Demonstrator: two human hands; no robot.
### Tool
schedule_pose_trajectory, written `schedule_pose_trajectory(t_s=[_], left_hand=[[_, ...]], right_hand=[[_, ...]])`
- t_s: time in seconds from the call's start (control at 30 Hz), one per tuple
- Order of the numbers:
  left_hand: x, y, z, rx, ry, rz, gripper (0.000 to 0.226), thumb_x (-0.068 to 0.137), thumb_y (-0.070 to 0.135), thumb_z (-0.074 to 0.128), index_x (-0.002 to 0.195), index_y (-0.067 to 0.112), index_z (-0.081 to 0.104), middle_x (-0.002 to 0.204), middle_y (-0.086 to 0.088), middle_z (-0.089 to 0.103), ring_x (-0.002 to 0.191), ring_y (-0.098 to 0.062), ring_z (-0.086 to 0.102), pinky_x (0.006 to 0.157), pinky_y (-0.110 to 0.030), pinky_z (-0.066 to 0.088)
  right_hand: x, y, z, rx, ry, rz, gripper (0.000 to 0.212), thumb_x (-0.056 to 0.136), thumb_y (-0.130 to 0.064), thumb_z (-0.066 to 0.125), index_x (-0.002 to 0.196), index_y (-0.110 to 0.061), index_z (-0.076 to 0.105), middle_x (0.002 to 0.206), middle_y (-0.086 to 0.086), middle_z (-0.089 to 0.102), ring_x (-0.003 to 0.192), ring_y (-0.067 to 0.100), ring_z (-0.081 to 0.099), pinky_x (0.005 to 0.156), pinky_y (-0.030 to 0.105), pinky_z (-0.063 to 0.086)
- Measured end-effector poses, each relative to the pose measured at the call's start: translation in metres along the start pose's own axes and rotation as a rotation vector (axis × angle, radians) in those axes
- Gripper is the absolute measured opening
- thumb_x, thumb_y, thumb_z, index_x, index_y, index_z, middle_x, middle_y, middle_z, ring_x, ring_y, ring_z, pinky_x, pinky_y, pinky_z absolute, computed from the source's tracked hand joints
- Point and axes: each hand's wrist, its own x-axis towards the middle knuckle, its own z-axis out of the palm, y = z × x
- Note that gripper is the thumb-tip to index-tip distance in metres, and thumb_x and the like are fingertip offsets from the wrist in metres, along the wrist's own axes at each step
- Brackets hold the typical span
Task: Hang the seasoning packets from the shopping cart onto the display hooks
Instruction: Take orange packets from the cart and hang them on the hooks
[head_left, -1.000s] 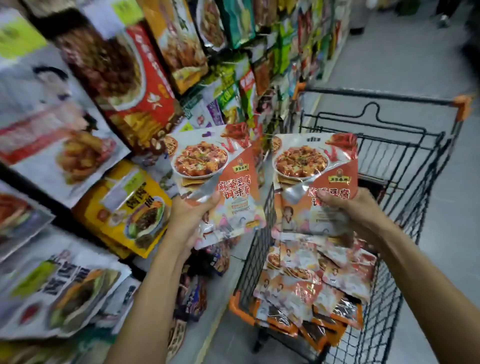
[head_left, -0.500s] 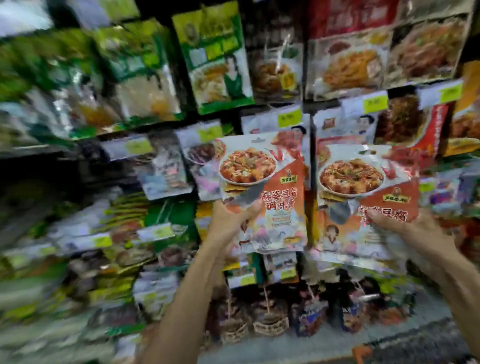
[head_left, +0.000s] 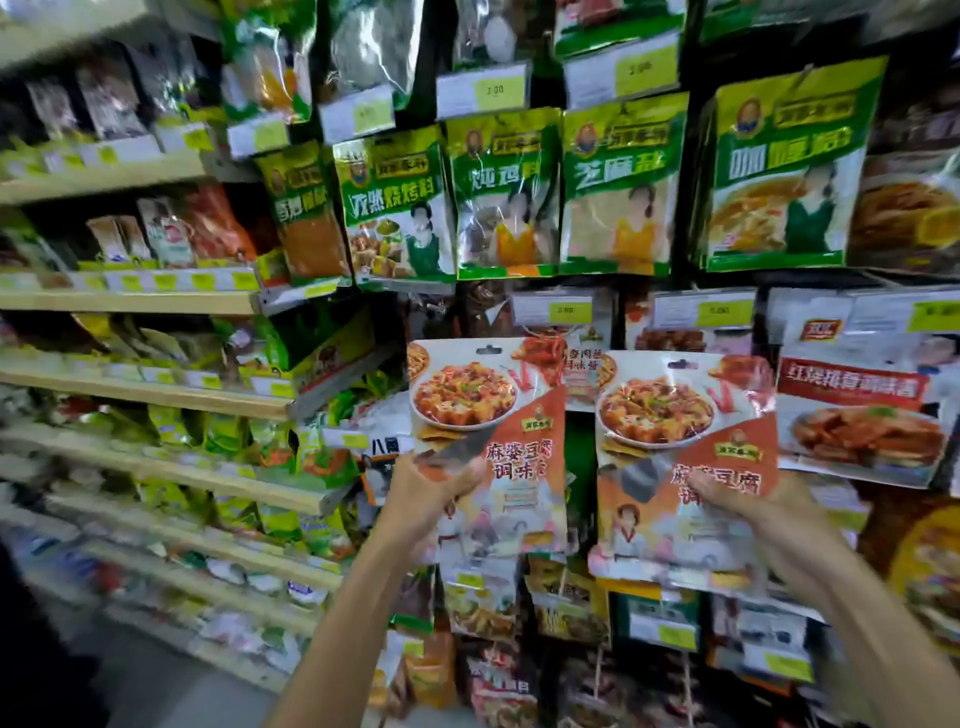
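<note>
Forearms rise from the bottom edge of the view, each ending in a hand that holds one seasoning packet upright toward a store display. The left hand (head_left: 431, 493) pinches a glossy, flat orange-and-white plastic pouch (head_left: 498, 410), printed with a bowl of red tofu, at its left edge about halfway down. Its thumb is pressed on the front and the other fingers are hidden behind. The right hand (head_left: 748, 506) grips a matching second pouch (head_left: 685, 415) at mid-height, thumb laid across the printed front, its remaining fingers out of sight behind the film. Holding low leaves each pouch's top strip free, likely so that the small punched hang slot (head_left: 488, 349) there can be slid onto a peg. Both pouches are thin, shiny and slightly creased, catching the light. They are held side by side, close but apart, in front of the display's middle row. Just behind them sit white price tags with yellow labels (head_left: 569, 312), which seem to mark the ends of the hooks, though the hooks themselves are too dark to make out. Beside the second pouch hangs a red-and-white packet (head_left: 857, 410) showing braised meat. Above runs a row of green-topped glossy packets (head_left: 506, 192). Farther left, pale wooden shelves (head_left: 130, 302) hold blurred bags. The shopping cart is out of view.
</note>
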Motion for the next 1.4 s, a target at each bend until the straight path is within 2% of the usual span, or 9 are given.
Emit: schedule_pose_trajectory(t_s=[0.1,0.27,0.37,0.53,0.83,0.9,1.0,1.17,1.4], left_hand=[[0.019,-0.011,-0.037,0.000,0.006,-0.008,0.053,0.070,0.023,0.083,0.088,-0.021,0.059,0.092,-0.048,0.056,0.080,-0.058,0.057,0.080,-0.066,0.047],[0.063,-0.024,-0.100,0.013,-0.001,-0.009,0.038,0.063,0.028,0.084,0.072,-0.006,0.068,0.074,-0.023,0.069,0.069,-0.025,0.064,0.067,-0.040,0.049],[0.094,-0.030,-0.132,0.019,-0.002,-0.002,0.013,0.071,0.015,0.082,0.068,0.007,0.072,0.074,-0.012,0.073,0.071,-0.025,0.067,0.070,-0.043,0.051],[0.141,-0.043,-0.170,0.008,-0.043,-0.024,0.019,0.073,0.014,0.081,0.080,0.000,0.071,0.085,-0.016,0.073,0.081,-0.031,0.067,0.081,-0.046,0.051],[0.175,-0.061,-0.170,-0.061,-0.133,-0.059,0.020,0.071,0.016,0.081,0.069,0.001,0.067,0.061,-0.005,0.069,0.055,-0.018,0.063,0.048,-0.020,0.047],[0.178,-0.060,-0.154,-0.071,-0.181,-0.077,0.031,0.069,0.021,0.080,0.061,0.000,0.057,0.047,-0.005,0.056,0.043,-0.013,0.049,0.045,-0.021,0.039],[0.190,-0.057,-0.128,-0.051,-0.237,-0.079,0.036,0.079,0.016,0.076,0.052,0.007,0.054,0.045,-0.001,0.054,0.042,-0.010,0.050,0.049,-0.024,0.039],[0.213,-0.051,-0.100,-0.131,-0.273,-0.097,0.028,0.083,0.015,0.073,0.089,-0.011,0.064,0.079,-0.023,0.060,0.075,-0.030,0.053,0.068,-0.038,0.041],[0.237,-0.058,-0.094,-0.164,-0.301,-0.100,0.028,0.076,0.018,0.077,0.088,-0.005,0.066,0.081,-0.021,0.060,0.076,-0.031,0.053,0.069,-0.042,0.044]], right_hand=[[0.009,0.011,0.037,-0.002,-0.008,0.017,0.031,0.064,-0.017,0.076,0.091,-0.002,0.070,0.086,0.008,0.076,0.075,0.017,0.074,0.056,0.017,0.054],[0.026,0.025,0.104,-0.011,-0.022,0.024,0.031,0.065,-0.017,0.077,0.091,-0.002,0.070,0.087,0.008,0.076,0.079,0.018,0.074,0.058,0.017,0.054],[0.036,0.034,0.150,0.037,0.000,0.013,0.028,0.064,-0.013,0.076,0.088,-0.001,0.069,0.084,0.010,0.076,0.075,0.018,0.074,0.057,0.017,0.054],[0.053,0.047,0.204,0.021,0.041,0.005,0.031,0.064,-0.021,0.079,0.088,-0.004,0.071,0.087,0.010,0.076,0.079,0.019,0.074,0.060,0.018,0.055],[0.059,0.043,0.217,-0.046,0.127,0.009,0.029,0.066,-0.021,0.077,0.087,-0.003,0.071,0.083,0.007,0.076,0.072,0.017,0.073,0.054,0.017,0.053],[0.056,0.039,0.209,-0.075,0.146,0.006,0.027,0.068,-0.021,0.077,0.086,-0.002,0.071,0.081,0.007,0.076,0.066,0.015,0.072,0.051,0.019,0.052],[0.057,0.037,0.198,-0.110,0.187,-0.017,0.030,0.066,-0.024,0.077,0.088,-0.004,0.071,0.087,0.007,0.076,0.078,0.017,0.073,0.069,0.030,0.053],[0.064,0.037,0.196,-0.097,0.203,-0.005,0.035,0.069,-0.025,0.076,0.097,-0.005,0.069,0.092,0.006,0.076,0.085,0.020,0.073,0.078,0.035,0.051],[0.075,0.041,0.206,-0.079,0.232,-0.010,0.033,0.070,-0.024,0.074,0.097,-0.008,0.068,0.091,0.004,0.076,0.083,0.017,0.073,0.071,0.027,0.051]])
